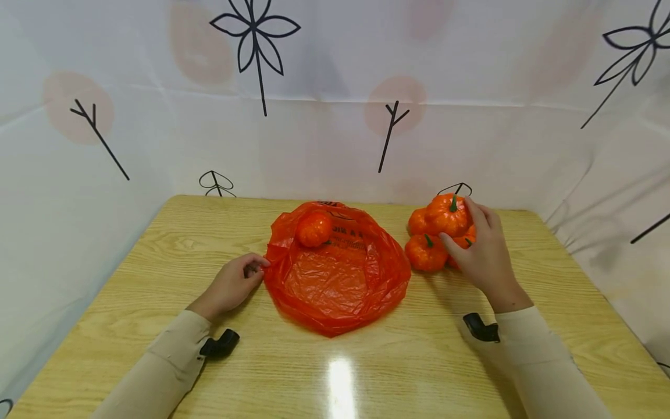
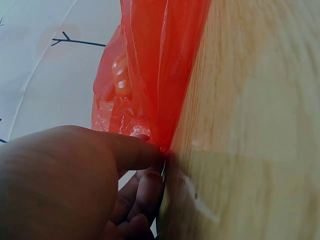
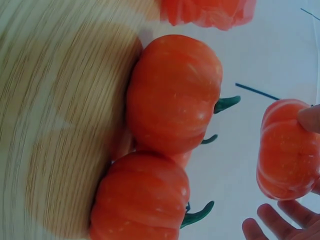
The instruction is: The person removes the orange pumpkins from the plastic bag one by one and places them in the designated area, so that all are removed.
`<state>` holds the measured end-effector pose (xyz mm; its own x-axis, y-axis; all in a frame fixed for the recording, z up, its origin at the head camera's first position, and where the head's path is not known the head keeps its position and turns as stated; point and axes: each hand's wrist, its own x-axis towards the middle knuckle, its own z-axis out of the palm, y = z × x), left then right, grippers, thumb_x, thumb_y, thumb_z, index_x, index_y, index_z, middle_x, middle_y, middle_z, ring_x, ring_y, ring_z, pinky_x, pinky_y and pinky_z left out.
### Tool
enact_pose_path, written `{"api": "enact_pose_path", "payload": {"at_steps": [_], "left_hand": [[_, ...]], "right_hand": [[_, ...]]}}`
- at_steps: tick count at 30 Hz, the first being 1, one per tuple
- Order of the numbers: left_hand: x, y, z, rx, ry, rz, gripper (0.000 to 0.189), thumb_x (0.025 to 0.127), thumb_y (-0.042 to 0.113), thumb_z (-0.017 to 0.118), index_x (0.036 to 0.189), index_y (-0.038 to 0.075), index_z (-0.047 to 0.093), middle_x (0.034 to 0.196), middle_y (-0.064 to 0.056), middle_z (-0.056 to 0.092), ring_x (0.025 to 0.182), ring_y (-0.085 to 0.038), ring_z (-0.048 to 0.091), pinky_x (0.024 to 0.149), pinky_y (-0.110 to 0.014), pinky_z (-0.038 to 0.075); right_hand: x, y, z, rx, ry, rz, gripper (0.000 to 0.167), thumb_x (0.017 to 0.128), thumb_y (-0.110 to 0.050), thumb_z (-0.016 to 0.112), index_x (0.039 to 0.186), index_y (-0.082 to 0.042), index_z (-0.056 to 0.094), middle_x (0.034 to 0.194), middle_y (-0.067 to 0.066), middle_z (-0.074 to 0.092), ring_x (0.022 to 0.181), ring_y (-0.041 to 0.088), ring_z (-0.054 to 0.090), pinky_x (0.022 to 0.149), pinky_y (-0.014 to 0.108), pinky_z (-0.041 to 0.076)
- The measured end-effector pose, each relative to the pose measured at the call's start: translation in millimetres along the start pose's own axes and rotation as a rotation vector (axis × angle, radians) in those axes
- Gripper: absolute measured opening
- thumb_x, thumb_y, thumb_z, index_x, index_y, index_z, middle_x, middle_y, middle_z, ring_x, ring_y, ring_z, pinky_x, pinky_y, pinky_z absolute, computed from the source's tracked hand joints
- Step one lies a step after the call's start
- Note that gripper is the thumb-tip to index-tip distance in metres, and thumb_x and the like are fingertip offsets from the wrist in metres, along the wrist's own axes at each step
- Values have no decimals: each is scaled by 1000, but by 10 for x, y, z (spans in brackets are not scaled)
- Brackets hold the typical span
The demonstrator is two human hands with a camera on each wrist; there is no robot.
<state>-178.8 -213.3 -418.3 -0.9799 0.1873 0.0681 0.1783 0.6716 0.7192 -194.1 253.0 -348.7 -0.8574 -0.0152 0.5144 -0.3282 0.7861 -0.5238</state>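
Note:
A red plastic bag [image 1: 327, 285] lies spread open on the table, with one small orange pumpkin [image 1: 314, 229] in its far left part. My left hand [image 1: 232, 285] pinches the bag's left edge between thumb and fingers, low against the tabletop. To the right of the bag, my right hand [image 1: 487, 250] holds a green-stemmed orange pumpkin [image 1: 448, 215] between thumb and fingers. In the right wrist view this held pumpkin [image 3: 287, 150] is raised clear of the others. Below it a cluster of similar pumpkins [image 1: 426, 253] stands on the wood, partly hidden by my hand.
The wooden table [image 1: 335, 372] ends at a patterned white cloth backdrop [image 1: 324, 139] just behind the bag and pumpkins. Black camera mounts [image 1: 220, 344] sit at both wrists, near the beige sleeves.

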Motion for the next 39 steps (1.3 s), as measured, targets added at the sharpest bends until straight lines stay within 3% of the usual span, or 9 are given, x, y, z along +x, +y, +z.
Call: {"api": "enact_pose_path", "payload": {"at_steps": [14, 21, 28, 39], "left_hand": [[11, -20, 5, -7, 0, 7, 17, 98, 7, 60, 114, 8, 66, 97, -7, 66, 83, -16, 56, 75, -29, 47], [9, -20, 11, -8, 4, 0, 16, 99, 8, 60, 113, 9, 66, 96, -6, 65, 83, -17, 57, 75, -28, 48], [6, -14, 8, -7, 1, -5, 17, 99, 7, 59, 114, 9, 66, 96, -7, 65, 83, -17, 56, 76, -28, 48], [4, 2, 0, -9, -1, 3, 17, 99, 7, 59, 114, 8, 66, 97, -7, 65, 83, -17, 56, 75, -28, 47]], "right_hand": [[16, 151, -76, 22, 36, 108, 81, 92, -20, 71, 157, -6, 26, 146, 33, 31, 128, 53, 41, 100, 70, 39], [24, 225, -95, 15, 65, 135, 79, 92, -17, 69, 157, -4, 25, 145, 33, 30, 116, 47, 45, 98, 65, 43], [44, 292, -130, 27, 75, 176, 80, 93, -19, 68, 158, -5, 23, 148, 31, 28, 124, 47, 41, 103, 61, 39], [59, 414, -173, 24, 67, 266, 82, 95, -24, 65, 160, -6, 18, 152, 30, 24, 123, 48, 41, 103, 62, 39]]}}
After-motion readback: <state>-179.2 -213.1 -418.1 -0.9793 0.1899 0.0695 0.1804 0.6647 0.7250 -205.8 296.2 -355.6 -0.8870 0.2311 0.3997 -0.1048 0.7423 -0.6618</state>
